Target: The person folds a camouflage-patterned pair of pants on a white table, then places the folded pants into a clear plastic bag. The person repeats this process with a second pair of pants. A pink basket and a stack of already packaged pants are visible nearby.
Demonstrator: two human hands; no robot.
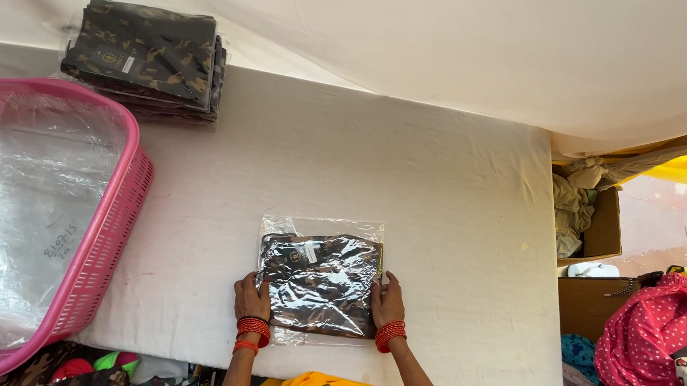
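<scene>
Lay flat near the table's (442, 184) front edge: glossy plastic packet (319, 282) of folded camouflage cloth, roughly square, open flap pointing away. Pressed at its side edges by left hand (252, 298) and right hand (386, 300), fingers flat, unclenched.

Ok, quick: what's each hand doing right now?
Left hand: open, fingers flat on the left edge of the bagged garment.
Right hand: open, pressing its right edge.

Glossy clear plastic bag (319, 283) over camouflage cloth — matt white cloth table (442, 184), pink plastic basket (116, 224).
</scene>
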